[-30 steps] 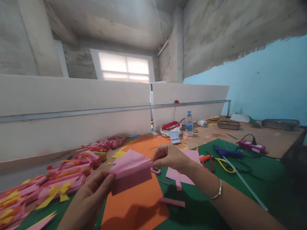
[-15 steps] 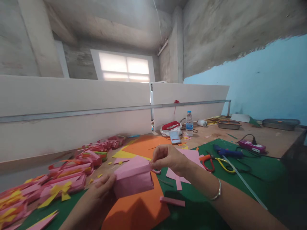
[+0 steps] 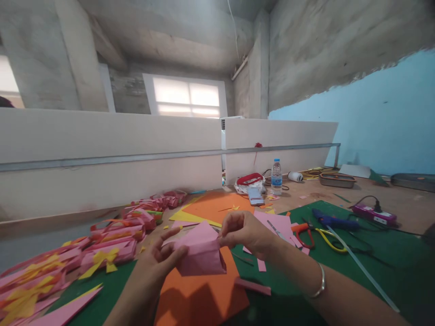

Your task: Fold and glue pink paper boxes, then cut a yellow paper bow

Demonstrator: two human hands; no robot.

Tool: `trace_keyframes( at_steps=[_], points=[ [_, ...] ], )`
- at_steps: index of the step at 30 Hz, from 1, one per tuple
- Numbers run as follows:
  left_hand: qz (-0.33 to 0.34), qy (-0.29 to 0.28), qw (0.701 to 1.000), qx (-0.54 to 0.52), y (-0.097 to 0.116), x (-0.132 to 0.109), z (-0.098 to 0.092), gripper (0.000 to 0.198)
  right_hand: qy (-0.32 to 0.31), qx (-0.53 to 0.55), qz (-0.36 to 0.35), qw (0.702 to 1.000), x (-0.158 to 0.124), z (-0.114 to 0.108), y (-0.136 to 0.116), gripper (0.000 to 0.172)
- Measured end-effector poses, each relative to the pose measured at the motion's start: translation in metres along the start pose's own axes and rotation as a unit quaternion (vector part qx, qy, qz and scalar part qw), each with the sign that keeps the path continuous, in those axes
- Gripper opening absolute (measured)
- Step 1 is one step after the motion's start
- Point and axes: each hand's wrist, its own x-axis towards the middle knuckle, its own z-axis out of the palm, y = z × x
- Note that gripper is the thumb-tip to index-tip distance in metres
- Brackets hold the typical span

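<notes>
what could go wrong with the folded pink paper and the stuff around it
The folded pink paper might crease or tear if the left hand and right hand pull unevenly. The right forearm, near the scissors, could knock them. The glue gun might burn skin if hot, which the picture cannot show.

The left hand is gripping, its index finger extended; the right hand is pinching, fingers curled.

Pink ppr — folded, pointed top, held abv orange sht
</notes>
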Motion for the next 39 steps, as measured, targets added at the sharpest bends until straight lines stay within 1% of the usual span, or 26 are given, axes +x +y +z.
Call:
trace_keyframes(
  at_steps=[2,4,5,6,7,8,9,10,12,13,15,16,19,21,23,25,27,29,30,31,32,33,34,36,38,39],
  points=[
    [0.025,0.005,0.999,0.036,0.0,0.001,0.0,0.067,-0.006,0.004,0.009,1.0,-0.001,0.002,0.0,0.023],
    [0.082,0.042,0.988,0.128,0.001,0.0,0.0,0.063,-0.005,0.02,0.004,1.0,-0.001,0.006,0.001,0.023],
    [0.127,0.069,0.97,0.195,0.002,-0.001,0.001,0.058,0.0,0.027,-0.004,1.0,-0.001,0.008,0.003,0.023],
    [0.18,0.095,0.944,0.259,0.003,-0.003,0.002,0.05,0.008,0.032,-0.015,0.999,-0.002,0.011,0.005,0.023],
    [0.235,0.105,0.915,0.309,0.005,-0.007,0.005,0.038,0.018,0.035,-0.024,0.999,-0.002,0.014,0.007,0.023],
    [0.285,0.101,0.89,0.34,0.006,-0.011,0.007,0.027,0.028,0.034,-0.033,0.998,-0.003,0.017,0.008,0.022],
    [0.324,0.081,0.875,0.35,0.007,-0.016,0.01,0.02,0.039,0.033,-0.04,0.998,-0.003,0.02,0.01,0.022],
    [0.348,0.052,0.867,0.353,0.008,-0.021,0.012,0.02,0.05,0.033,-0.043,0.997,-0.004,0.023,0.011,0.022],
    [0.361,0.015,0.861,0.359,0.008,-0.031,0.017,0.019,0.065,0.036,-0.041,0.996,-0.006,0.028,0.012,0.021],
    [0.36,0.012,0.859,0.365,0.008,-0.035,0.018,0.022,0.069,0.037,-0.038,0.996,-0.007,0.03,0.011,0.019],
    [0.353,0.022,0.856,0.377,0.005,-0.039,0.019,0.036,0.069,0.037,-0.032,0.996,-0.009,0.033,0.011,0.015],
    [0.349,0.022,0.854,0.384,0.004,-0.04,0.02,0.039,0.065,0.036,-0.028,0.997,-0.01,0.034,0.011,0.012],
    [0.338,0.0,0.85,0.403,0.001,-0.04,0.018,0.031,0.062,0.034,-0.004,0.998,-0.01,0.035,0.013,0.011],
    [0.336,-0.015,0.85,0.406,-0.001,-0.038,0.017,0.031,0.051,0.03,0.004,0.998,-0.01,0.036,0.015,0.01],
    [0.336,-0.023,0.853,0.398,-0.003,-0.036,0.014,0.033,0.027,0.022,-0.006,0.999,-0.011,0.037,0.015,0.012],
    [0.32,-0.043,0.865,0.383,-0.003,-0.034,0.012,0.033,0.013,0.008,-0.017,1.0,-0.012,0.038,0.014,0.015],
    [0.278,-0.057,0.895,0.344,0.0,-0.033,0.012,0.031,0.019,-0.021,-0.023,0.999,-0.014,0.038,0.011,0.014],
    [0.215,-0.047,0.939,0.266,0.009,-0.034,0.013,0.027,0.039,-0.086,-0.047,0.994,-0.017,0.037,0.005,0.011],
    [0.173,-0.032,0.96,0.217,0.014,-0.036,0.014,0.027,0.059,-0.138,-0.077,0.986,-0.019,0.036,0.002,0.01],
    [0.13,-0.018,0.977,0.168,0.021,-0.037,0.015,0.026,0.082,-0.201,-0.118,0.969,-0.02,0.035,-0.002,0.011],
    [0.081,-0.014,0.989,0.127,0.027,-0.039,0.016,0.024,0.102,-0.265,-0.159,0.946,-0.022,0.034,-0.005,0.013],
    [0.034,-0.023,0.994,0.096,0.033,-0.04,0.016,0.021,0.113,-0.322,-0.189,0.921,-0.023,0.032,-0.006,0.017],
    [-0.007,-0.041,0.997,0.068,0.037,-0.041,0.016,0.018,0.113,-0.366,-0.2,0.902,-0.023,0.031,-0.007,0.023],
    [-0.06,-0.086,0.994,0.022,0.04,-0.04,0.015,0.015,0.086,-0.415,-0.173,0.889,-0.023,0.029,-0.006,0.034],
    [-0.069,-0.105,0.992,0.007,0.034,-0.036,0.012,0.021,0.065,-0.436,-0.14,0.886,-0.023,0.029,-0.003,0.033],
    [-0.059,-0.1,0.993,0.028,0.029,-0.033,0.011,0.025,0.059,-0.441,-0.142,0.884,-0.023,0.029,-0.001,0.029]
  ],
)
